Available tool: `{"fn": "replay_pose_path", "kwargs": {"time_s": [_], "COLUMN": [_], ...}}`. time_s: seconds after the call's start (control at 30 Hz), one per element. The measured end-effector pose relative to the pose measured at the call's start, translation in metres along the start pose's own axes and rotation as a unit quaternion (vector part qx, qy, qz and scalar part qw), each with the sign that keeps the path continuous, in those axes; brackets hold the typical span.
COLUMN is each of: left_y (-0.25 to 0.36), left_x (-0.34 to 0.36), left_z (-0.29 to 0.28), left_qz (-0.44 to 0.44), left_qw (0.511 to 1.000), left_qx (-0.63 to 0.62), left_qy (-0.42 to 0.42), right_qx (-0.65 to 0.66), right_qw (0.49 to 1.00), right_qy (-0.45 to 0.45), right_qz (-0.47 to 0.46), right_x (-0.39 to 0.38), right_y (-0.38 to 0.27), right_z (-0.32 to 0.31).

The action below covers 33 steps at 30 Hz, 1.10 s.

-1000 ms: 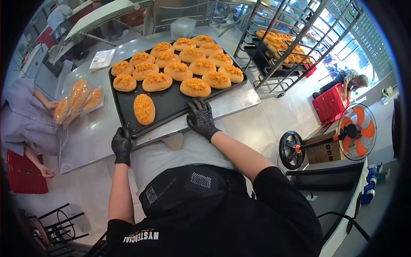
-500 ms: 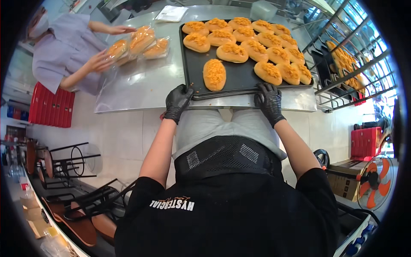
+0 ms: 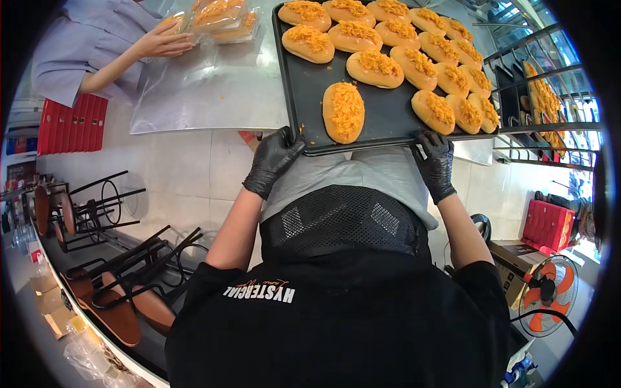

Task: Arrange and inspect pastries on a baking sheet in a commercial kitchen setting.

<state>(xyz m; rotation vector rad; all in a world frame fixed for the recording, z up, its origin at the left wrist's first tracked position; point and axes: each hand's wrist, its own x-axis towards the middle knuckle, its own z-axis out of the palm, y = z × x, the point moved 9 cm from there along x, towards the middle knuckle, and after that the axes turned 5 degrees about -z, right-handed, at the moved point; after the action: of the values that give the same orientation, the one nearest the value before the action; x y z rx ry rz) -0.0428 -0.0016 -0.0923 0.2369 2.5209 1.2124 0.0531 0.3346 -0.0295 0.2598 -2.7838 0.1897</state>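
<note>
Right now a steel worktable fills the upper left, w/ a dark baking tray held out past its near edge, level, in front of the person's chest. Tray carries rows of oval buns topped w/ orange shreds; one bun sits alone nearest the person, apart from the rows. To the right stands a metal rack w/ more trays of similar buns on its shelves. At upper left a co-worker's hand rests on clear bags of buns lying on the table. Lower right: an orange fan on the floor, red crate beside it. Stacked stools at left. Both hands wear black gloves & sit well apart: left hand is clamped on the tray's near left corner, right hand grips the near right edge, thumb on top of the rim.
</note>
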Motion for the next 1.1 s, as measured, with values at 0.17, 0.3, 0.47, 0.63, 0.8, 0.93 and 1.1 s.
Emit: {"fn": "replay_pose_path", "kwargs": {"time_s": [0.17,0.3,0.47,0.63,0.8,0.93,1.1], "left_y": [0.0,-0.003,0.003,0.012,0.059,0.097,0.129], "left_x": [-0.002,-0.003,0.001,0.009,0.03,0.042,0.047], "left_z": [0.0,0.0,-0.003,-0.018,-0.065,-0.047,-0.007], "left_qz": [-0.015,-0.112,-0.119,-0.118,-0.061,0.053,0.254], "left_qw": [1.0,0.984,0.975,0.955,0.968,0.998,0.966], "left_qx": [-0.001,0.083,0.111,0.169,0.192,0.023,0.043], "left_qy": [-0.023,-0.114,-0.15,-0.215,-0.149,0.015,0.031], "right_qx": [0.031,0.052,0.079,0.074,0.308,0.357,0.357], "right_qw": [0.999,0.998,0.991,0.984,0.927,0.927,0.932], "right_qy": [-0.016,-0.04,-0.092,-0.132,-0.155,-0.101,-0.051], "right_qz": [-0.014,-0.019,-0.057,-0.095,0.145,0.044,-0.033], "right_x": [0.001,0.004,0.005,0.036,0.06,0.098,0.117], "right_y": [0.003,0.005,0.009,-0.016,0.014,-0.035,-0.071], "right_z": [0.0,0.004,0.007,-0.011,-0.007,0.005,0.01]}}
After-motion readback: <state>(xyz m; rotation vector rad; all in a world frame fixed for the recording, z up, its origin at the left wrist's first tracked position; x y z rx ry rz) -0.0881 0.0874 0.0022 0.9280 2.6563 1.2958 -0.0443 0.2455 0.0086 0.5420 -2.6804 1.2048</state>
